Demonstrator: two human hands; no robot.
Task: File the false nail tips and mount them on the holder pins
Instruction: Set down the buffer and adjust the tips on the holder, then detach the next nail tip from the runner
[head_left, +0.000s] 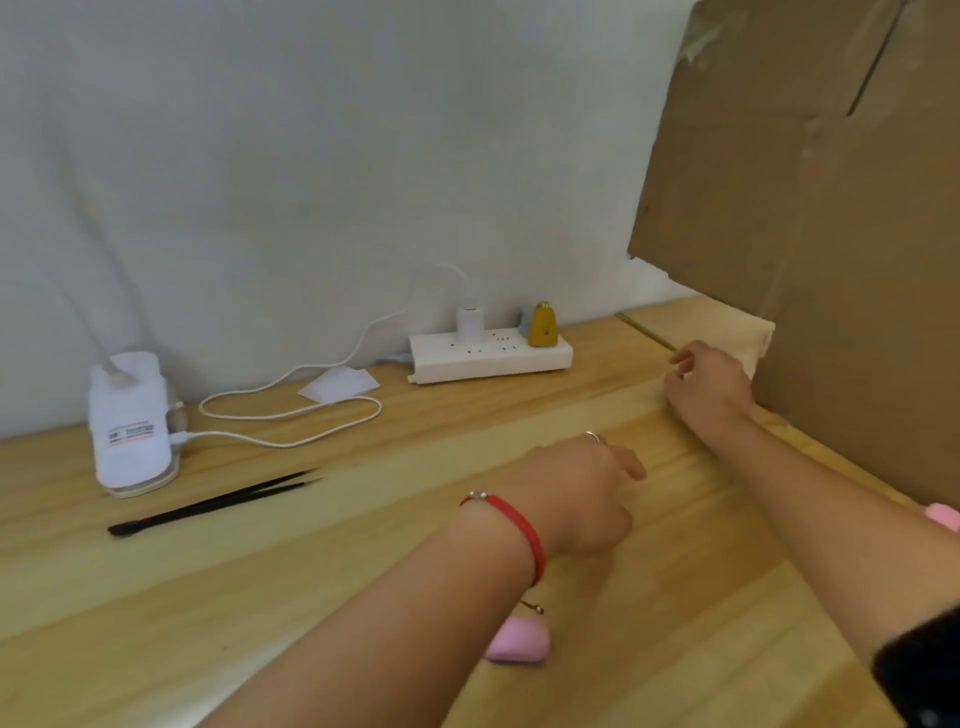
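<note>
No false nail tip shows clearly in the head view. My left hand (576, 493), with a ring and a red cord bracelet, lies back-up on the wooden table (311, 571); its fingers curl downward out of sight. My right hand (711, 384) reaches to the far right beside the cardboard, fingers loosely curled, with nothing visible in them. Its fingertips are close to a thin brass-coloured rod (647, 330) lying on the table. A pink oblong object (519, 644) lies under my left forearm. Another pink item (943, 514) peeks out by my right forearm.
Black tweezers (208, 504) lie at the left. Behind them stands a white device (130, 421) with a looping white cable (291, 410). A white power strip (488, 353) and flat white packets (340, 384) sit by the wall. A tall cardboard sheet (831, 234) walls off the right side.
</note>
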